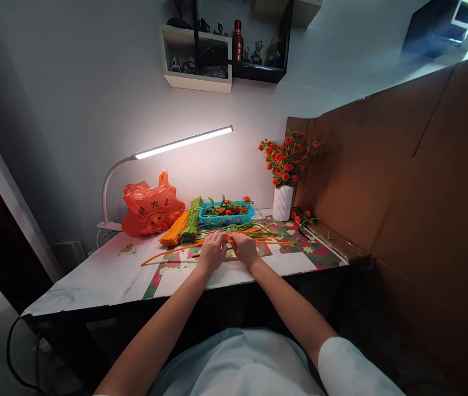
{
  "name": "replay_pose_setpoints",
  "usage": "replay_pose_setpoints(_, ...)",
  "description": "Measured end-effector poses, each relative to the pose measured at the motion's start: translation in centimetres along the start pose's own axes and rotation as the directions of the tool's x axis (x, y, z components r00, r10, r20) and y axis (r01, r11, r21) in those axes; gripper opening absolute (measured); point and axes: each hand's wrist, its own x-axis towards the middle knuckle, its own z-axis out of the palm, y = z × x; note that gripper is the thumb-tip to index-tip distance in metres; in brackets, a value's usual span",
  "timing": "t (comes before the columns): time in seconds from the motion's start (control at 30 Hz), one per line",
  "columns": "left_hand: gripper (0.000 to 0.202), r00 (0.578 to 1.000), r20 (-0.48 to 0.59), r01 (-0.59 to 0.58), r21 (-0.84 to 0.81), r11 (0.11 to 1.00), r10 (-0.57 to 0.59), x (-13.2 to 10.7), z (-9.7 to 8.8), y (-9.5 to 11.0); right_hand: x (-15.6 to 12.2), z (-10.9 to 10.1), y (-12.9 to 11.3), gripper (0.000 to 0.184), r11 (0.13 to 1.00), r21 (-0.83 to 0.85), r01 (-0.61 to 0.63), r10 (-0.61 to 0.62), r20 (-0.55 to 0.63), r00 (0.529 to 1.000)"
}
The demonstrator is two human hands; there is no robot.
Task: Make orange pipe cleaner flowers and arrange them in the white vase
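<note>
My left hand (213, 253) and my right hand (243, 248) are close together over the table, fingers bent and nearly meeting. Both are closed on a long orange chenille stem (171, 251), whose curved end reaches out to the left. My fingers cover the part between them. Loose orange and green stems (258, 231) lie just beyond my hands. Behind my left hand rest a thick orange stem bundle (174, 230) and a green stem bundle (193, 220). A blue basket (225, 220) holds red-orange flowers (229, 209) with green stalks.
An orange plastic bag (153, 209) and a lit desk lamp (112, 176) stand at the back left. A white ribbed vase (282, 203) of red-orange flowers is at the back right. A tall cardboard wall (382, 165) bounds the right side. Shelves (201, 82) hang above.
</note>
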Motion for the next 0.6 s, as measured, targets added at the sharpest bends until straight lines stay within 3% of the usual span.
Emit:
replay_pose_setpoints(0.13,0.020,0.989,0.125,0.074,0.028,0.997,-0.076,-0.31,0.21,-0.48,-0.13,-0.33,-0.21,0.018,0.996,0.088,-0.028,0.028,-0.002,1.000)
replay_pose_setpoints(0.33,0.024,0.971,0.107,0.220,-0.031,0.975,-0.216,-0.82,0.19,-0.78,-0.47,-0.86,-0.52,0.031,0.953,0.300,-0.032,0.054,-0.066,0.996)
replay_pose_setpoints(0.47,0.026,0.983,0.094,0.177,-0.207,0.962,-0.161,-0.88,0.49,-1.02,-0.57,-0.59,-0.38,0.027,0.900,0.433,-0.055,0.093,-0.066,0.993)
replay_pose_setpoints(0.6,0.018,0.996,-0.007,0.083,-0.366,0.927,-0.092,-0.67,0.58,-1.16,-0.53,-0.14,-0.51,0.027,0.833,0.551,-0.047,0.082,-0.040,0.996)
